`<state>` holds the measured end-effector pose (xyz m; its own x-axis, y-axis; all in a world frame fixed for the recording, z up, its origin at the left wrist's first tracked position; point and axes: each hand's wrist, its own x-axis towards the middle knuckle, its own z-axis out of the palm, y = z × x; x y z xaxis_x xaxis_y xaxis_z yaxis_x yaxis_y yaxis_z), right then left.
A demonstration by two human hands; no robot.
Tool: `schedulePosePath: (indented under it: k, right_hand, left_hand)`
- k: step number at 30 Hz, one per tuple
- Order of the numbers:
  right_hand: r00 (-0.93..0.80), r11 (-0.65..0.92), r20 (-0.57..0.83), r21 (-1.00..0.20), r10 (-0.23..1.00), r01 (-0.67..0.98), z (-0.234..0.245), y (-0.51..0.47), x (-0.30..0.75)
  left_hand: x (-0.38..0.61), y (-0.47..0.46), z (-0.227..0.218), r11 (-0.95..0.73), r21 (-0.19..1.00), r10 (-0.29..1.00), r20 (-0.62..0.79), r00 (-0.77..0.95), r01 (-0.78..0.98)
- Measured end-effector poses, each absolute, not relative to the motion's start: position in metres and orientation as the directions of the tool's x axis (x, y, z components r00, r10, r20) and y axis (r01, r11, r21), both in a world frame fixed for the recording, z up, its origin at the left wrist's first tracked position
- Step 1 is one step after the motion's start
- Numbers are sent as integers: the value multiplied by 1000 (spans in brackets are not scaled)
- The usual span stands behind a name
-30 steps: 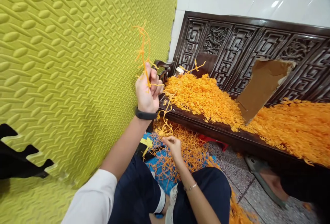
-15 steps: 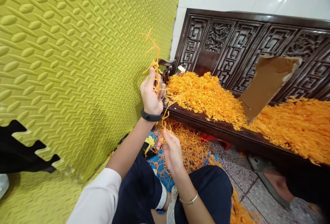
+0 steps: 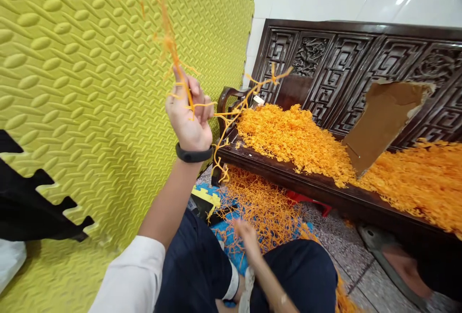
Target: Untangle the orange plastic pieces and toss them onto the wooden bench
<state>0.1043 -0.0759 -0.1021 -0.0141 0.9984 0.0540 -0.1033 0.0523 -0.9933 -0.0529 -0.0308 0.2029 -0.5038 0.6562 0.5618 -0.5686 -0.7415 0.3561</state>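
Note:
My left hand (image 3: 188, 113) is raised in front of the yellow-green foam mat wall (image 3: 90, 87), closed on a bunch of thin orange plastic strands (image 3: 169, 43) that stick up above it and trail down to the right. My right hand (image 3: 245, 233) is low between my knees, blurred by motion, just over a tangle of orange strands on the floor (image 3: 263, 207). Whether its fingers hold anything is unclear. A big heap of small orange pieces (image 3: 299, 137) covers the dark wooden bench seat (image 3: 288, 173).
The carved dark wooden bench back (image 3: 346, 63) runs to the right, with a torn cardboard sheet (image 3: 382, 120) leaning on it. Another person's sandalled foot (image 3: 393, 255) rests under the bench. Blue mat (image 3: 231, 250) lies under the floor strands. A black foam piece (image 3: 32, 202) sits at left.
My left hand has swung up and to the left with its orange strands. My right hand has let go of the strand's lower end and dropped down toward the floor pile.

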Motion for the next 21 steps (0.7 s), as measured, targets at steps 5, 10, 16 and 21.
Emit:
schedulePosePath:
  k: [5,10,16,21]
  right_hand:
    - [51,231,226,-945,973,-231,33,67,137]
    - [-52,188,212,-936,976,-298,21,69,112]
    - [-288,-143,-65,-956,956,-258,-115,-22,52]
    - [-321,-148,-18,-910,947,-387,-104,-47,31]
  left_hand:
    - [-38,-33,195,-708,377,688,561,-460,-597]
    - [-35,-32,189,-665,394,725,544,-422,-634]
    - [-32,-24,177,-498,426,832,481,-278,-755]
    - [-28,-14,165,-294,380,906,402,-130,-877]
